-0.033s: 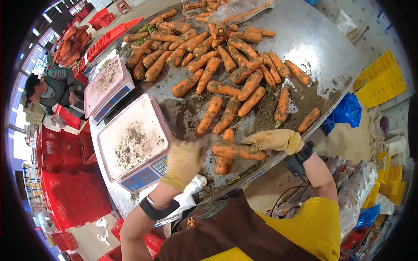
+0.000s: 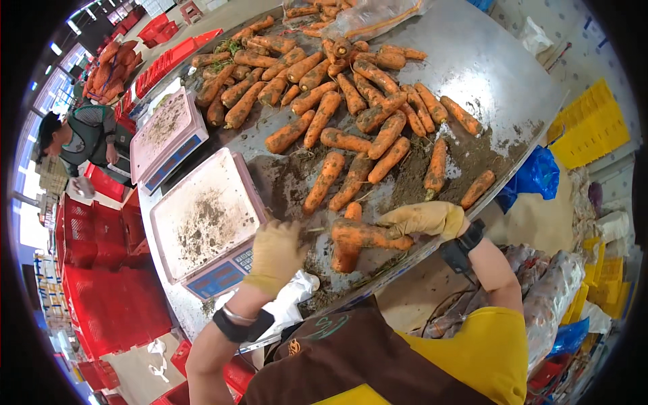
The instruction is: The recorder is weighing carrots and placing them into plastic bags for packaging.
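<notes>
Beside the near scale, my left hand (image 2: 275,253), in a yellowish glove, has its fingers curled closed. A thin pale sliver (image 2: 314,229) shows between it and the blunt end of a soil-covered carrot (image 2: 361,235); its kind is unclear. My right hand (image 2: 424,221), gloved and dirty, grips that carrot near its other end, at the table's near edge. The held carrot lies across a second carrot (image 2: 345,259), hiding its middle. Several loose muddy carrots (image 2: 324,182) lie just beyond both hands.
A pile of carrots (image 2: 310,74) covers the far metal table (image 2: 499,40). Two pink-rimmed scales (image 2: 206,223) stand at the left, soil on their pans. Red crates (image 2: 118,304) and a person (image 2: 88,138) are beyond. Blue plastic (image 2: 540,172) and yellow crates (image 2: 590,125) sit right.
My left hand has shifted slightly left, away from the carrot's end, and the pale sliver shows beside it. My right hand keeps its hold on the carrot.
</notes>
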Demonstrator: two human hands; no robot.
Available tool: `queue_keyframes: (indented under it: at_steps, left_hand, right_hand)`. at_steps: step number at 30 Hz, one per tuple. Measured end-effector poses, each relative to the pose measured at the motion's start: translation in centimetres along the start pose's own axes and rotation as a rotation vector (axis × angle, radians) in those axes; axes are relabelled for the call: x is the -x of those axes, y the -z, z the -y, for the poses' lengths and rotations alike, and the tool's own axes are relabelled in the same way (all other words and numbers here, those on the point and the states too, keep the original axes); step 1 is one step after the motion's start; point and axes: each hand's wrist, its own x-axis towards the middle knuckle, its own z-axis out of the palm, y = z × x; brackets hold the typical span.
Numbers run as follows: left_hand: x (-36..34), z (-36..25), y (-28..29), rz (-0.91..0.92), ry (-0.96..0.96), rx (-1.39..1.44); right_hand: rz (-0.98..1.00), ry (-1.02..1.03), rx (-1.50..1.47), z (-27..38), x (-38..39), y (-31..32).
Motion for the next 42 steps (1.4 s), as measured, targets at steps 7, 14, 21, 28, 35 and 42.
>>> queue_keyframes:
  at_steps: [7, 14, 21, 28, 35, 42]
  left_hand:
    - [4.1, -0.9, -3.6, 0.188, 0.161, 1.743]
    - [5.9, 0.9, -5.5, 0.307, 0.094, 2.153]
    - [10.3, 5.6, -4.7, 0.416, -0.038, 2.208]
    - [16.2, 15.1, 0.4, 0.24, 0.046, 1.664]
    - [14.0, 27.7, 1.6, 0.078, -0.003, 1.504]
    - [6.3, 31.9, -2.7, -0.141, -0.183, 1.326]
  right_hand:
    - [-0.061, 0.345, 0.289, 0.0, -3.6, -4.7]
    - [-0.066, 0.534, 0.361, 2.8, -6.8, -7.5]
    - [-0.403, 0.545, 1.388, 0.9, -8.8, -7.5]
    - [-0.291, 0.415, 1.667, 1.1, -10.1, -7.5]
    - [-0.407, 0.539, 1.503, 14.2, -13.0, -19.7]
    - [-0.517, 0.885, 1.441, 17.8, -27.1, -24.8]
